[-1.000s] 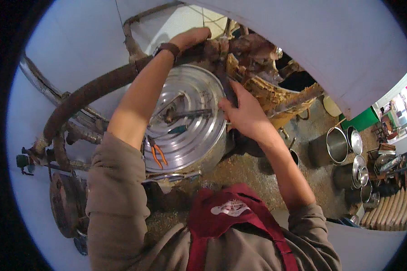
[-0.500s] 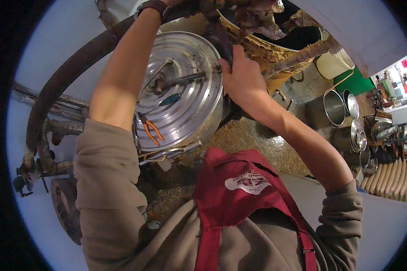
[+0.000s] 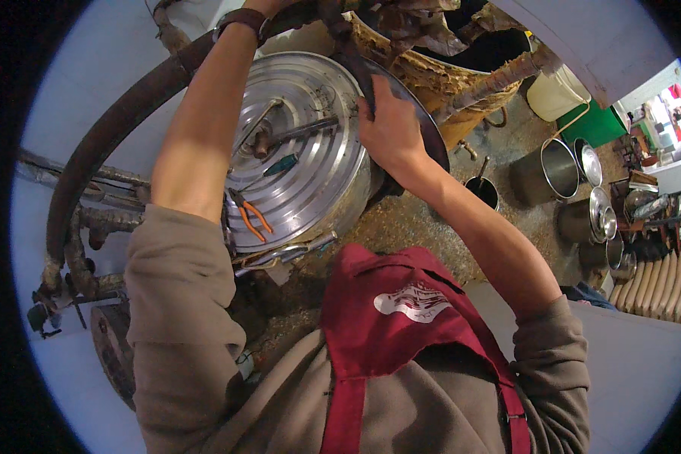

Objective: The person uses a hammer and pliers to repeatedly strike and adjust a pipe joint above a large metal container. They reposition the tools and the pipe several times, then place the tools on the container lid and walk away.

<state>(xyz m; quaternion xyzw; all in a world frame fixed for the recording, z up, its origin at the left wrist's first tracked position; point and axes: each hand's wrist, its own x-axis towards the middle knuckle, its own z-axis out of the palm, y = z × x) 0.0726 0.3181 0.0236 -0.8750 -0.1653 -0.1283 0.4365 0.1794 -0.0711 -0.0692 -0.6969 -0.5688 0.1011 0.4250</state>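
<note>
Brown pipe (image 3: 346, 47) in right hand (image 3: 392, 132).

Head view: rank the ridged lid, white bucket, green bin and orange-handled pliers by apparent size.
1. Ridged lid
2. White bucket and partly hidden green bin: too alike to rank
3. Orange-handled pliers

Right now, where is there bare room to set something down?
On the ridged lid, between the green-handled tool and the right rim; also floor between apron and right forearm. Crowded: the lid's left side, around orange-handled pliers, and among the pots.
</note>
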